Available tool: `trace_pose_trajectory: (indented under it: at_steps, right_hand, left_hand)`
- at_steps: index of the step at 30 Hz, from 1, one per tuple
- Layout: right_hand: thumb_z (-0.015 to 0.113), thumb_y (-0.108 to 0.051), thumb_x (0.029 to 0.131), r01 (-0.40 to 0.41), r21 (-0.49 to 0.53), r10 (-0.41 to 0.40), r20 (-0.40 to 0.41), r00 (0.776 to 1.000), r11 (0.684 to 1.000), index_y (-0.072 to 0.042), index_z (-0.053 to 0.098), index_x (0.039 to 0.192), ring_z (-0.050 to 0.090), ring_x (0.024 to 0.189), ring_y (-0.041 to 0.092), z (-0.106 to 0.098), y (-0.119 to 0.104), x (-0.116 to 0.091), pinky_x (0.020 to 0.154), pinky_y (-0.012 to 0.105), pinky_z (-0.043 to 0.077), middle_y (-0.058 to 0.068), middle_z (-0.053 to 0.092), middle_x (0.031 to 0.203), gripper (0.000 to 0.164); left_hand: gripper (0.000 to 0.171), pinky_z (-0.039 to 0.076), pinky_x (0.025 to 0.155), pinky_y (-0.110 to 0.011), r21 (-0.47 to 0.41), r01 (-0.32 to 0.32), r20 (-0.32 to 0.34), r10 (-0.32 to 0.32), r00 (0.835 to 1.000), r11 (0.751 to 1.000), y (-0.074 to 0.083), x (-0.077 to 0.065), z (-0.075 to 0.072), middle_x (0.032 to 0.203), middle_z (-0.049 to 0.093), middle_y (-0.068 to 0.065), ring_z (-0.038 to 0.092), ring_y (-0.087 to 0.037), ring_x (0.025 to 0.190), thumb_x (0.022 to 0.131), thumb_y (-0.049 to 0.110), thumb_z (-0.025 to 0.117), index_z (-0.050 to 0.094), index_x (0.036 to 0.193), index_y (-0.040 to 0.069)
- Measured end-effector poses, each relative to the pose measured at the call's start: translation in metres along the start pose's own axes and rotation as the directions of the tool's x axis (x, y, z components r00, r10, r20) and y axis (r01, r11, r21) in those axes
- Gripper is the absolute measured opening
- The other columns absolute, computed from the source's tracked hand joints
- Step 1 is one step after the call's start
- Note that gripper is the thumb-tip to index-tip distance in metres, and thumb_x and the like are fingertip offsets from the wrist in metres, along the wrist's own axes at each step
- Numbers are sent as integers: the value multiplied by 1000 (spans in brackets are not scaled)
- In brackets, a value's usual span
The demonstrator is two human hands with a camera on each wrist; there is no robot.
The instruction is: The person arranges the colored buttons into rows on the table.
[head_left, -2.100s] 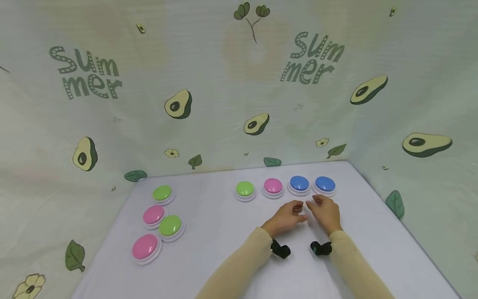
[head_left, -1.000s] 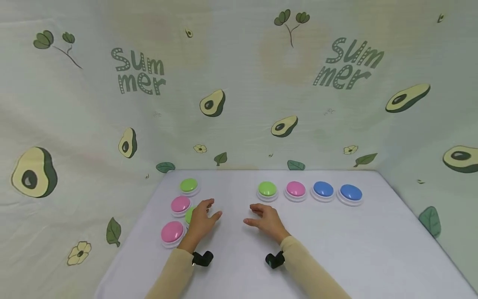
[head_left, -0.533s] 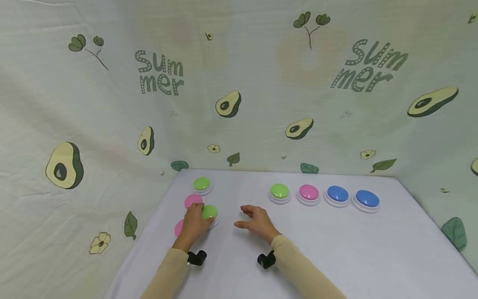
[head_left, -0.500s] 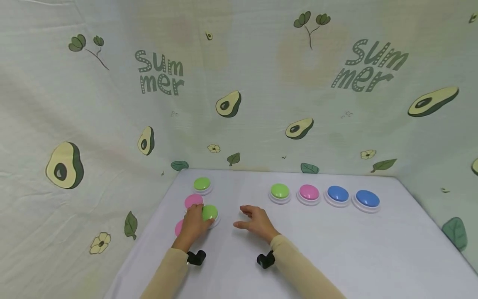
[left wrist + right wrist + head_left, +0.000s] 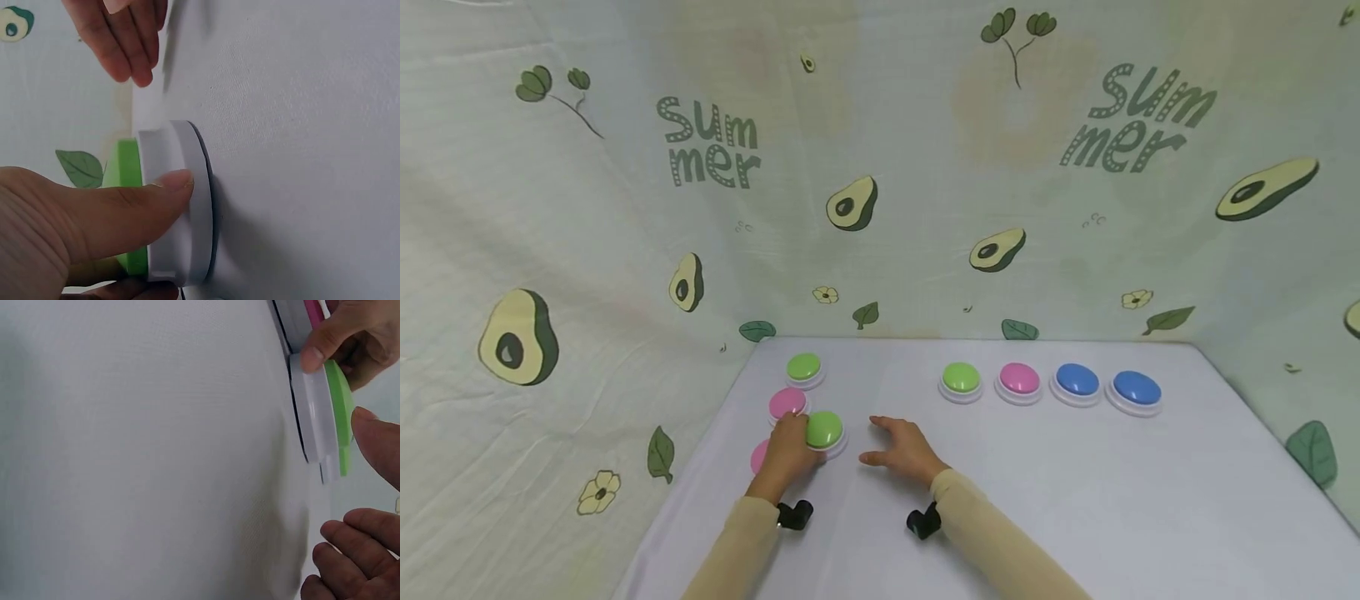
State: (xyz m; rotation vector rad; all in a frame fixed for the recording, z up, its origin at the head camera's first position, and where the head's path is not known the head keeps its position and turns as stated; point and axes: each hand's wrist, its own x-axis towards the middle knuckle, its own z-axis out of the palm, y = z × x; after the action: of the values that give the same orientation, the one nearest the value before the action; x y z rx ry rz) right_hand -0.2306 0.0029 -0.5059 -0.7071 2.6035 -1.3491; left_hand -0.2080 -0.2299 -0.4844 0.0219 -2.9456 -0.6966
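Note:
In the head view my left hand grips a green push button with a white round base on the left part of the table. The left wrist view shows its thumb pressed along the side of the white base, other fingers mostly hidden behind. The base is right at the tabletop. A pink push button lies just behind that hand, and another pink button is partly covered by it. My right hand hovers to the right of the gripped button, thumb and fingers apart, holding nothing.
Another green button sits at the far left. Along the back right stand a green button, a pink one, and two blue ones, one blue button left of the other. A printed cloth hangs behind the white table.
Both hands have moved left from near the blue buttons. My left hand has taken hold of the green button, which has shifted slightly right. My right hand has spread its fingers wider.

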Motion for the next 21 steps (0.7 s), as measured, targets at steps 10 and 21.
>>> trace_pose_trajectory:
  at_steps: [10,21]
  right_hand:
    - [82,-24,92,22,-63,-22,-2,1000,998,7,58,144,51,140,46,3,-2,0,119,58,38,25,59,146,65]
    - [84,-14,87,52,-74,-59,-97,994,996,5,68,131,62,128,41,4,3,-2,113,57,47,21,70,131,51]
  left_hand:
    - [68,52,104,-57,-78,-44,-12,43,999,996,9,-6,10,115,65,-21,62,-39,112,70,17,99,67,124,-10]
    - [71,53,107,-53,-330,-52,27,65,998,943,13,-6,22,130,71,-22,65,-40,125,70,13,98,68,131,-7]
